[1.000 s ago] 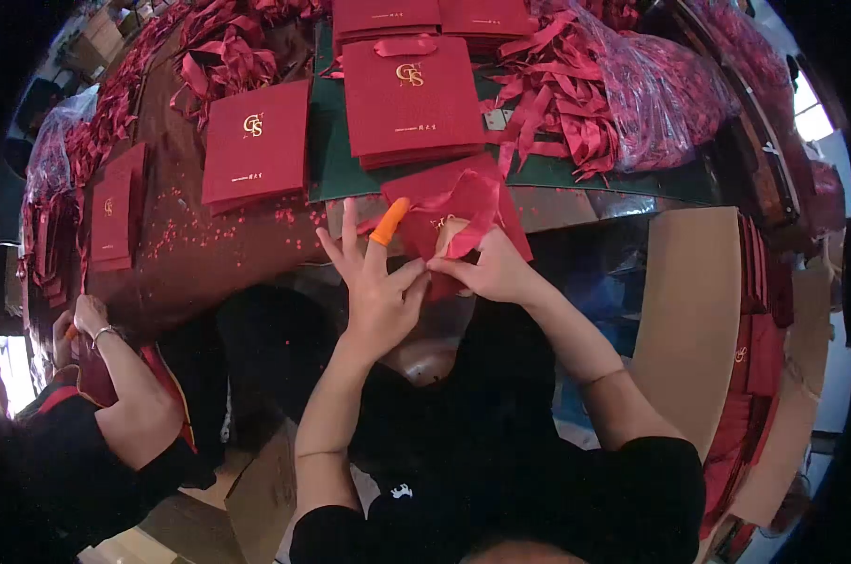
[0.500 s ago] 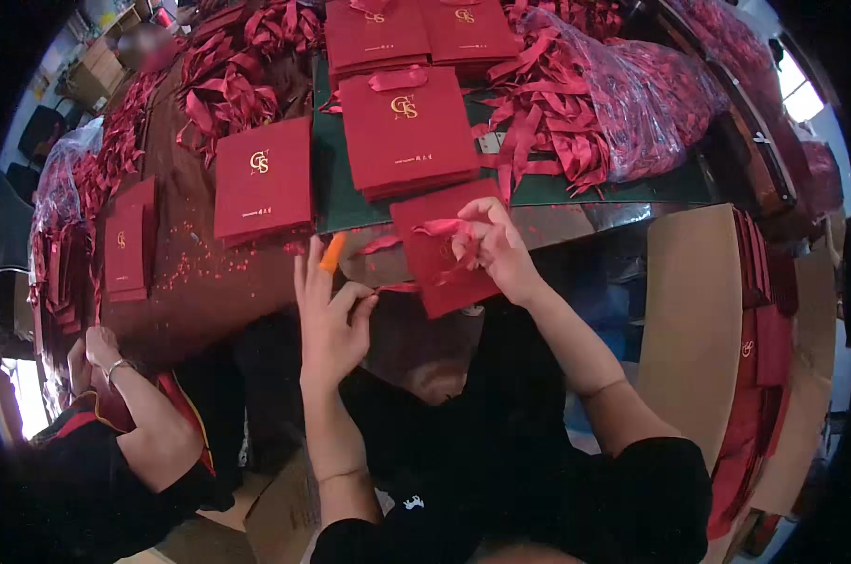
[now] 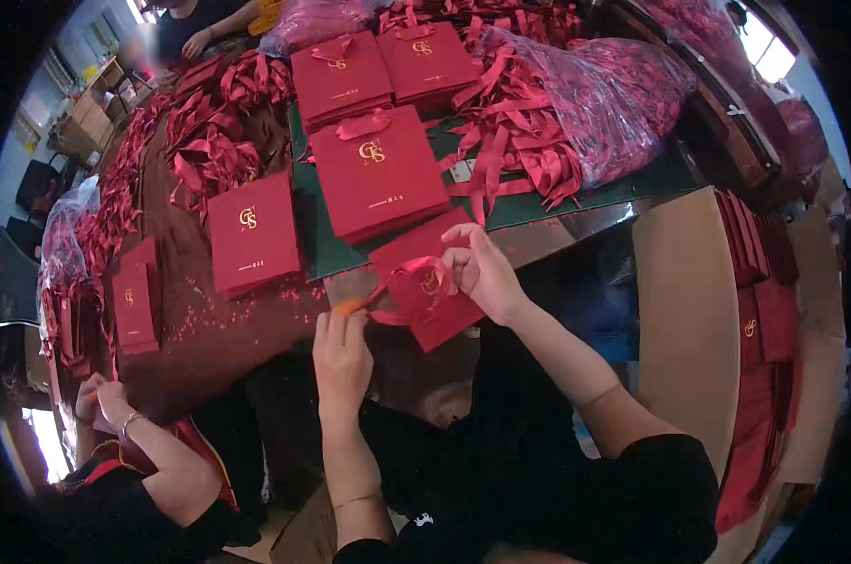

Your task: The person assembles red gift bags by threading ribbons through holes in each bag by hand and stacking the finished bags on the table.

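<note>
A red paper gift bag (image 3: 432, 324) with a gold logo lies tilted at the table's front edge, between my hands. My right hand (image 3: 486, 282) is closed on a looped red ribbon (image 3: 414, 267) over the bag's face, its thumb and index finger curled. Left of the bag, my left hand (image 3: 343, 362) pinches a ribbon end that runs back toward the bag. An orange finger cover (image 3: 349, 307) is on one of its fingers. Just beyond stands a pile of red gift bags (image 3: 378, 183) with ribbon handles.
Another bag stack (image 3: 253, 235) is at the left. Loose ribbons (image 3: 214, 155) and a plastic sack of ribbons (image 3: 613, 103) lie farther back. A cardboard box (image 3: 684, 310) holding bags is on the right. A co-worker's hands (image 3: 113, 402) are at lower left; another person (image 3: 198, 39) is at the back.
The camera view has shifted, and a person at the back has come into sight. My left hand's raised fingers have folded down toward the ribbon; my right hand stays by the bag.
</note>
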`<state>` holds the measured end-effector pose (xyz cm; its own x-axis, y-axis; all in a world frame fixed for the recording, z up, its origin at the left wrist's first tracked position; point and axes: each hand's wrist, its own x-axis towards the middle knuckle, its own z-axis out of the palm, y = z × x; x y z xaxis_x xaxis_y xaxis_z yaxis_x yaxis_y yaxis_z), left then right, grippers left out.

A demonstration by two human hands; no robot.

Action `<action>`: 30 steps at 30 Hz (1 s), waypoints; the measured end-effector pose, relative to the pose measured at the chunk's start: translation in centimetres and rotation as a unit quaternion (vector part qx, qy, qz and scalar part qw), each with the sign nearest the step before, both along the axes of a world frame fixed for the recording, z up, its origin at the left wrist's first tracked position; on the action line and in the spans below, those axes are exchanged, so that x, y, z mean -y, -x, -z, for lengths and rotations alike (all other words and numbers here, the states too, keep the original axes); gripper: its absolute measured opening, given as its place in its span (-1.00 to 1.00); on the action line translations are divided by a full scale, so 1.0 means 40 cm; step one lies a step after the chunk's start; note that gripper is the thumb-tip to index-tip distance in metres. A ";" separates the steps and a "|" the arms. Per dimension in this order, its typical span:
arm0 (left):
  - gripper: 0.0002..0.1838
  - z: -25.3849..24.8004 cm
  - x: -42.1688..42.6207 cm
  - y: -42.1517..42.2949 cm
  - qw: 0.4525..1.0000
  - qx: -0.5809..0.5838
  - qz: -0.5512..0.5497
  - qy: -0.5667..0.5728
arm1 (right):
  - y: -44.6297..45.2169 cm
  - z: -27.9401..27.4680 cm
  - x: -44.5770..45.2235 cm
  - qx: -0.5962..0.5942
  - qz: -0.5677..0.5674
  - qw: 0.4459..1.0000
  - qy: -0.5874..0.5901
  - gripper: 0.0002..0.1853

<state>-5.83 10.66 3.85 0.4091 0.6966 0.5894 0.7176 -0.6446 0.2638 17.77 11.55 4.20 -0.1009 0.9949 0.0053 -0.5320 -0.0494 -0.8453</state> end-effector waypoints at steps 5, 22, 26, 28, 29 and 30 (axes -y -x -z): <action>-0.87 0.001 -0.018 0.097 0.995 -0.016 -0.089 -0.039 | 0.004 0.008 0.003 0.058 -0.003 0.998 -0.035 -0.55; -0.91 0.027 0.000 0.093 0.949 0.313 0.009 0.041 | -0.042 -0.195 0.171 0.651 0.277 0.548 -0.446 -0.69; -0.91 0.051 0.000 0.092 0.941 0.329 0.044 0.067 | -0.030 -0.207 0.106 0.619 0.222 0.644 -0.391 -0.76; -0.87 0.070 -0.008 0.097 0.939 0.340 -0.004 0.061 | -0.028 -0.096 0.018 0.591 0.208 0.692 -0.359 -0.77; -0.72 0.068 -0.004 0.088 0.932 0.356 -0.039 0.053 | -0.029 -0.060 -0.005 0.614 0.201 0.678 -0.351 -0.74; -0.68 0.047 0.000 0.057 0.941 0.325 -0.092 -0.006 | -0.022 -0.051 -0.012 0.613 0.199 0.679 -0.352 -0.74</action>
